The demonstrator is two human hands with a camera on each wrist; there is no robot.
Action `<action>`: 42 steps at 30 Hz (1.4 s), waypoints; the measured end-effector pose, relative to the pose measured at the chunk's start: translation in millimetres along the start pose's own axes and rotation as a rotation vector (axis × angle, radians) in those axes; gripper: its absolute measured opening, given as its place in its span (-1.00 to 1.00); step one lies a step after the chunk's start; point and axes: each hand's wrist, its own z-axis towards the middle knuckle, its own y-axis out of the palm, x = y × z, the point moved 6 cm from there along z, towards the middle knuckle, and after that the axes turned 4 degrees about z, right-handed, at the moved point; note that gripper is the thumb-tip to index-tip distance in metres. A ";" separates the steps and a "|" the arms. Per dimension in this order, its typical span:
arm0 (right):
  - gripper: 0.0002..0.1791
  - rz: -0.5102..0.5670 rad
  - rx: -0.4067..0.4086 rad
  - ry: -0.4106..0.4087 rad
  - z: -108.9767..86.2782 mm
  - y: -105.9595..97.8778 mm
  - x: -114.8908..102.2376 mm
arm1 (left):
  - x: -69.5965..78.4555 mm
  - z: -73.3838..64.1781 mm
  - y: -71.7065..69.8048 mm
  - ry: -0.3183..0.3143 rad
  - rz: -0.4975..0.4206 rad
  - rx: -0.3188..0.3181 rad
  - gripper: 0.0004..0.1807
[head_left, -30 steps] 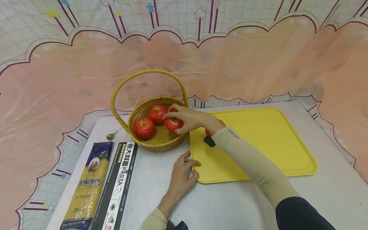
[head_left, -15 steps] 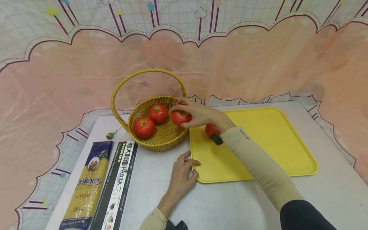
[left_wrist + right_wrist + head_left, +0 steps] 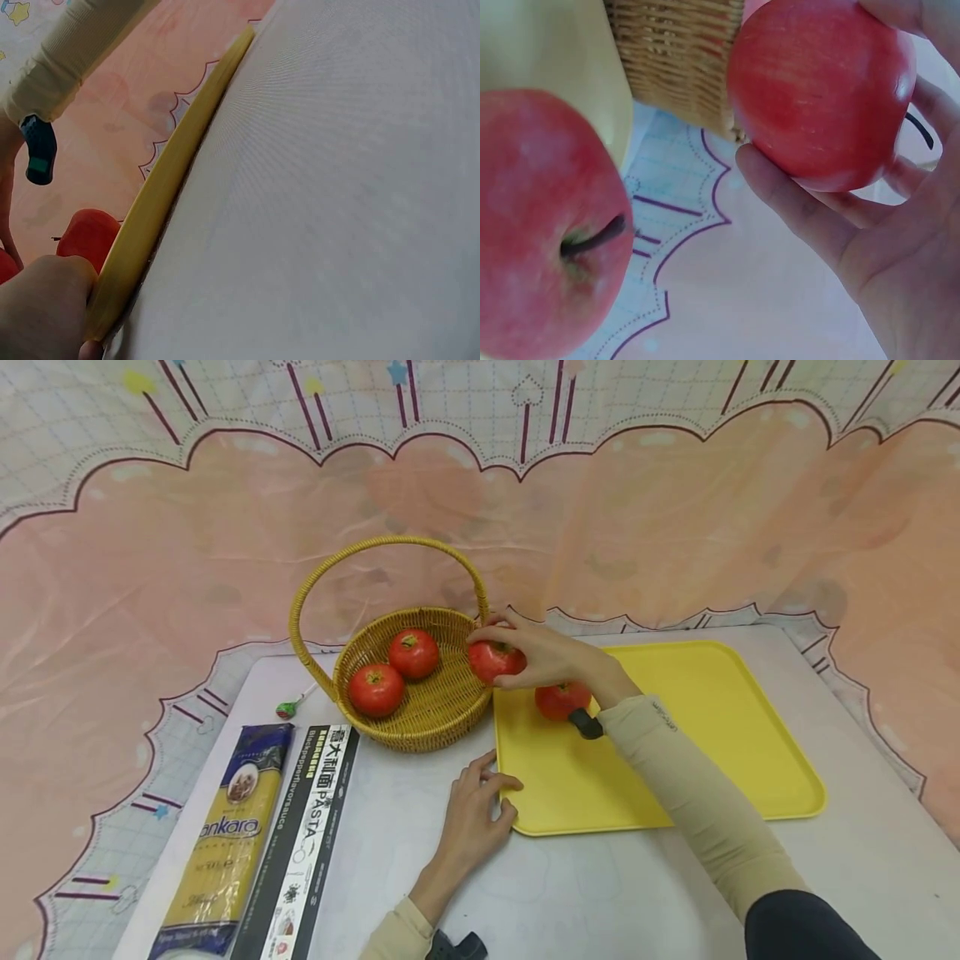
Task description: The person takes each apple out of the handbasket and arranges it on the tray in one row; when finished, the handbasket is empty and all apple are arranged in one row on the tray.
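Note:
My right hand (image 3: 543,656) grips a red apple (image 3: 495,662) at the basket's right rim, above the tray's far left corner. In the right wrist view the thumb and fingers surround this apple (image 3: 821,90), its dark stem toward the palm. Another apple (image 3: 562,700) sits on the yellow tray (image 3: 697,735), just below the right wrist. Two more red apples (image 3: 377,690) lie in the left half of the woven basket (image 3: 427,739). At the tray's near left corner, my left hand (image 3: 476,818) holds the edge; the left wrist view shows the thumb side against the rim (image 3: 150,217).
Left of the basket lie a yellow and blue pasta packet (image 3: 225,843), a black and white pasta box (image 3: 307,835) and a green-wrapped lollipop (image 3: 286,710). The basket's tall handle (image 3: 390,540) arches over it. A patterned cloth (image 3: 600,543) hangs behind the white table (image 3: 585,893).
My right hand has lifted the apple from inside the basket and moved right, to the rim beside the tray. The apple on the tray shows more fully. My left hand stays put.

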 end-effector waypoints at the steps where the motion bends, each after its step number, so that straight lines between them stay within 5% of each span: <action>1: -0.33 0.006 0.000 0.012 -1.8 -0.6 1.9 | -0.1 0.0 0.0 0.002 0.000 0.001 -0.71; 18: -0.30 0.005 0.053 0.143 -32.0 -13.0 28.6 | 0.6 -0.7 0.1 0.014 -0.014 0.015 -0.71; 42: -0.29 0.045 0.127 0.217 -75.2 -27.7 56.2 | -0.6 -0.6 -0.7 0.016 0.015 0.029 -0.71</action>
